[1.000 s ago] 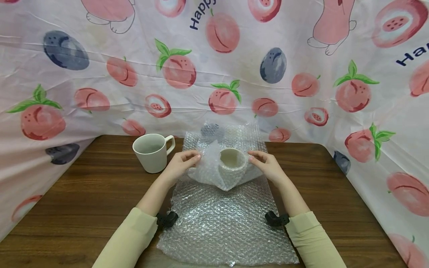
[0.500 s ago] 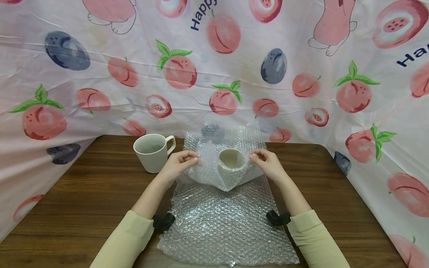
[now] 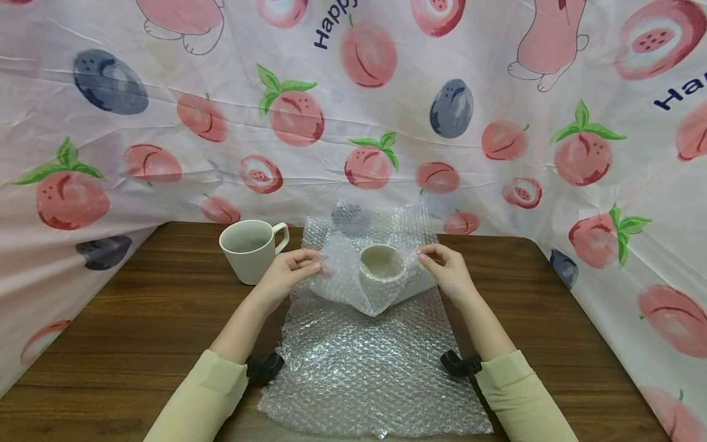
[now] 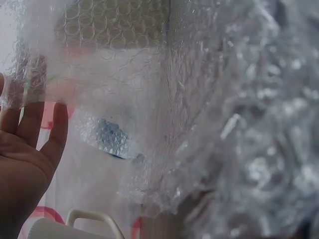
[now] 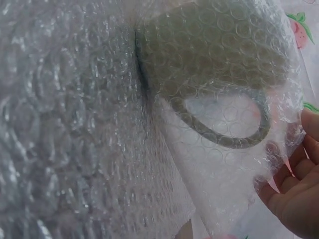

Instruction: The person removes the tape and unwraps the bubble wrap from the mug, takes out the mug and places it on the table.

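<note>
A pale mug (image 3: 381, 261) stands in the folded bubble wrap (image 3: 342, 270), upright with its mouth open to view. Its handle (image 5: 251, 142) shows through the wrap in the right wrist view. My left hand (image 3: 287, 270) pinches the wrap's raised left edge; in the left wrist view some fingertips lie behind the clear film. On the other side my right hand (image 3: 450, 267) pinches the right edge between thumb and fingers. The lower part of the mug is covered by layers of wrap.
To the left stands a second, unwrapped white mug (image 3: 248, 255), close to my left hand. A long stretch of bubble wrap (image 3: 375, 368) runs toward me over the brown wooden table (image 3: 138, 331). A fruit-printed cloth (image 3: 386, 110) hangs behind the table.
Both hands have moved slightly outward, the left one to the left and the right one to the right, spreading the wrap's edges away from the mug. The unwrapped mug stays put.
</note>
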Available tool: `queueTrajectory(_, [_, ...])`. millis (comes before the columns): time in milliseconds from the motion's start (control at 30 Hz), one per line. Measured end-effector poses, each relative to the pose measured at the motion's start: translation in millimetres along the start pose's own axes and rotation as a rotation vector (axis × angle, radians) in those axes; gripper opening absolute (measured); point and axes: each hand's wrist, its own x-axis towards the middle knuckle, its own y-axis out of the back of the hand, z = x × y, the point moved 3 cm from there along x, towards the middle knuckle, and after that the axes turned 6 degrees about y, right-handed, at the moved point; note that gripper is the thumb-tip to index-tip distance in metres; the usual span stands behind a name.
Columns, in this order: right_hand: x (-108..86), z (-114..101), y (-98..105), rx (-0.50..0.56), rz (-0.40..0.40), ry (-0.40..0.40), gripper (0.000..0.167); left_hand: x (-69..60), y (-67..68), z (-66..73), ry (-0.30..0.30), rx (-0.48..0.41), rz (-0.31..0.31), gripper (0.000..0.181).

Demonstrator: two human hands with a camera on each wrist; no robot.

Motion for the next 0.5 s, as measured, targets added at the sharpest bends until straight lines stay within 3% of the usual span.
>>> queueTrajectory(333, [-5.1,-1.4,0.1,0.088,-0.01,0.015,0.021,-4.7,3.1,2.4,-0.031,-0.045,-0.021,0.023])
queueTrajectory(500, [-7.7,-1.1,0.4,0.111,-0.004,0.026,0.018,-7.0,5.6,2.4,-0.022,-0.023,-0.006,0.015])
